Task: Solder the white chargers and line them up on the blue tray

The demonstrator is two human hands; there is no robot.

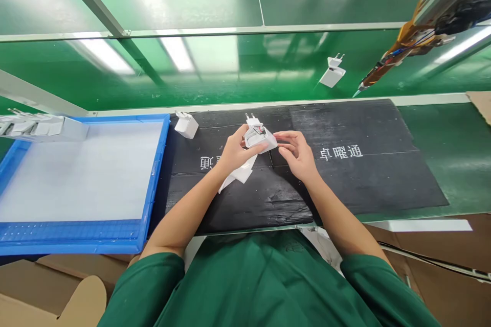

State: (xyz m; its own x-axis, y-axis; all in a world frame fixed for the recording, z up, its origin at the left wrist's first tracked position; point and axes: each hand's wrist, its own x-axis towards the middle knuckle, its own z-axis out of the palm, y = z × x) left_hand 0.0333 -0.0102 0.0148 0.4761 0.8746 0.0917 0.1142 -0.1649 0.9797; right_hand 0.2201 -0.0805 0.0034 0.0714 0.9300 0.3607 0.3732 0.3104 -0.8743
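A white plug adapter (pixel 258 136) with two pins pointing up is held above the black mat (pixel 364 179). My left hand (pixel 233 152) is closed around its left side, thumb on its front. My right hand (pixel 295 156) touches its right edge with bent fingertips pinched on a corner. A white paper or film piece (pixel 240 174) hangs below my left hand onto the mat. A second white adapter (pixel 186 124) lies on the mat's far left corner.
A blue tray (pixel 155 173) lined with white foam stands at left, with a row of white adapters (pixel 38 126) at its far left corner. Another adapter (pixel 333 72) lies on the green conveyor (pixel 230 71) behind. A powered screwdriver (pixel 402 51) hangs at upper right. Cardboard boxes (pixel 53 291) sit below.
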